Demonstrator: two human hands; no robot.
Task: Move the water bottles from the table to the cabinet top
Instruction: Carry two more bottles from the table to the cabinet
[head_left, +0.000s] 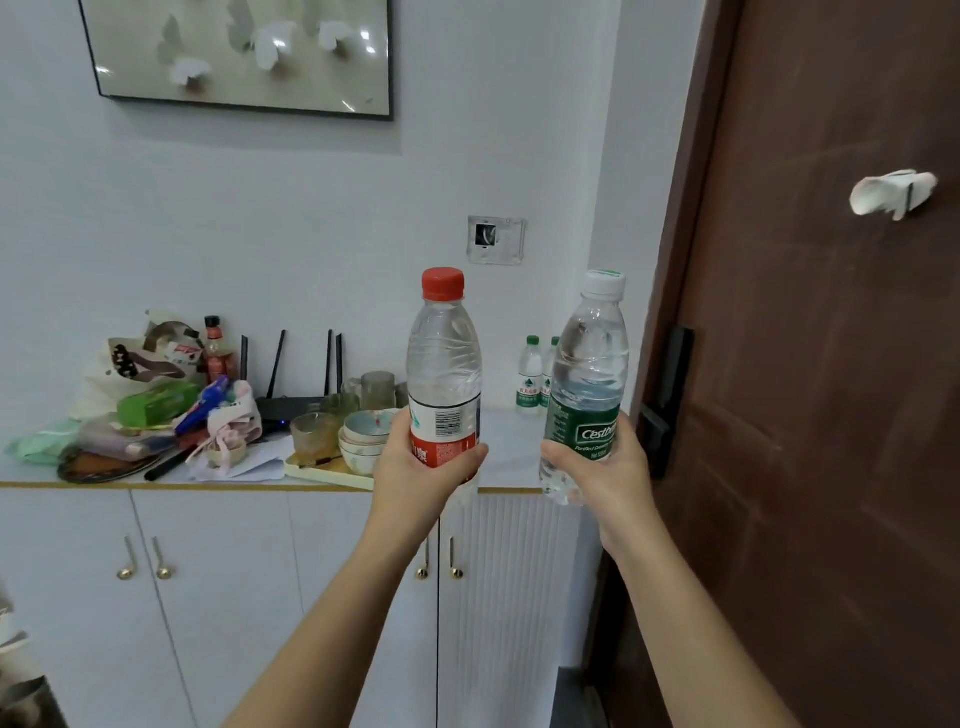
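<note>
My left hand (415, 470) grips a clear red-capped bottle (443, 358) with a red and white label, held upright in front of the cabinet edge. My right hand (597, 462) grips a white-capped bottle (589, 364) with a green label, also upright. Both bottles hang in the air just before the white cabinet top (506, 441). Two small green-capped bottles (535, 379) stand on the cabinet top at the back right, by the wall.
The left half of the cabinet top holds a bag, a router (291, 400), glasses, stacked bowls (363, 441) on a tray and other clutter. A brown door (831, 364) with a black handle stands close on the right. White cabinet doors are below.
</note>
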